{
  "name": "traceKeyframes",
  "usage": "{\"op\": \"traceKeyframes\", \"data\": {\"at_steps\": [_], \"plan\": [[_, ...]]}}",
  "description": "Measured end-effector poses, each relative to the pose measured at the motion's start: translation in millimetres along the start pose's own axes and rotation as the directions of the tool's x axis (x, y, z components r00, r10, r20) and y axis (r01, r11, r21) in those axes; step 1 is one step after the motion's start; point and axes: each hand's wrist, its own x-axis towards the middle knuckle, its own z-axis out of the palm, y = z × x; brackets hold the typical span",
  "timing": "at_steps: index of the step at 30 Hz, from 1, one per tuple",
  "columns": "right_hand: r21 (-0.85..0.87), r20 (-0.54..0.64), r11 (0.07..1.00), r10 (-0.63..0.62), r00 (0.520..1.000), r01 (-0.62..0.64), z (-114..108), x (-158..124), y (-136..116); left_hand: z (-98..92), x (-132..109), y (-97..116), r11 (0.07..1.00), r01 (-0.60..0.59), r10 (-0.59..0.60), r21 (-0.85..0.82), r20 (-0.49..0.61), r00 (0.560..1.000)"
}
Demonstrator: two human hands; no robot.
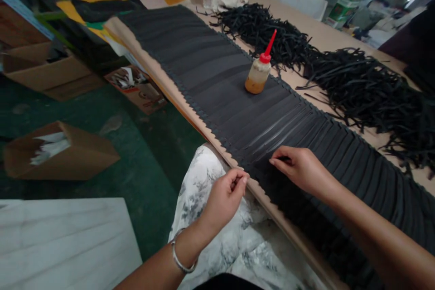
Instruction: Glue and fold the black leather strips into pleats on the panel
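L hand (226, 194) @ tbl edge (222, 150), R hand (304, 170) well off btl (257, 76)

A long table with a flat tan top (319, 31) carries a broad black band of side-by-side flat strips (204, 68), its edges scalloped, with a tan margin showing along the near side. Beyond the band lie tangled heaps of narrow black strips (377, 90) and, toward the far end, a crumpled whitish cloth (226, 1).

We log a row of strips (204, 63) along the near edge of the table (326, 34), a bottle (258, 76) standing on it. Behind, we find loose strips (370, 84); boxes (86, 156) on the floor (152, 170), left.
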Motion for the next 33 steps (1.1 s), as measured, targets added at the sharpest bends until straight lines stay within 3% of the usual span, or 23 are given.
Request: {"op": "traceKeyframes", "data": {"at_steps": [4,8,11,15,20,27,30,33], "plan": [[-0.038,-0.003,0.999,-0.009,1.000,0.009,-1,12,1,-9.2,-3,-3,0.963,-0.159,0.175,0.217,-0.056,0.983],[-0.095,0.033,0.995,-0.019,0.999,0.022,-3,17,2,-14.4,2,-4,0.867,-0.323,0.356,0.380,-0.018,0.934],[-0.119,0.056,0.992,-0.033,0.998,0.040,-4,20,3,-16.7,10,-3,0.804,-0.390,0.425,0.448,0.023,0.905],[-0.114,0.083,0.992,-0.035,0.996,0.044,-4,22,4,-16.4,16,-2,0.726,-0.427,0.451,0.539,0.096,0.887],[-0.109,0.104,0.994,0.013,0.995,-0.002,-6,24,2,-13.5,18,-1,0.511,-0.491,0.457,0.706,0.260,0.850],[-0.160,0.104,0.987,0.011,0.995,0.006,-4,25,-1,-7.1,22,4,0.351,-0.456,0.362,0.818,0.330,0.872],[-0.192,0.109,0.981,0.010,0.994,0.011,-14,27,4,-5.5,23,7,0.320,-0.446,0.343,0.836,0.336,0.877],[-0.191,0.092,0.982,0.011,0.996,0.007,-38,36,23,-5.7,23,6,0.308,-0.460,0.364,0.833,0.344,0.866]]}}
